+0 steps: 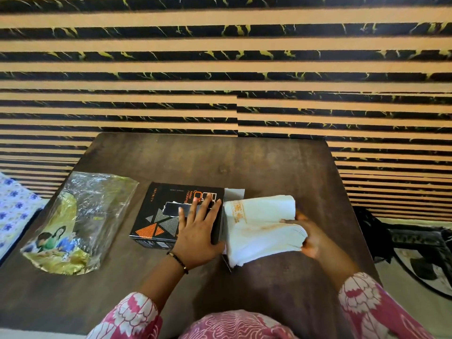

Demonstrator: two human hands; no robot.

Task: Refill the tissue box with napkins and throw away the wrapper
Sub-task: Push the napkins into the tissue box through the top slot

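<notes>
A black tissue box [159,211] with orange and grey triangles lies flat in the middle of the dark wooden table [244,162]. My left hand [195,231] presses flat on its top, fingers spread. The box's right end is open, its flaps out. A thick stack of white napkins [259,228] with a gold border print sits at that open end. My right hand [308,238] grips the stack's right side. A clear plastic wrapper [80,221] with a gold printed picture lies crumpled on the table's left part.
A striped black and tan wall stands right behind the table. A blue flowered cloth [14,214] lies off the table's left edge. A dark patterned mat [420,248] covers the floor on the right.
</notes>
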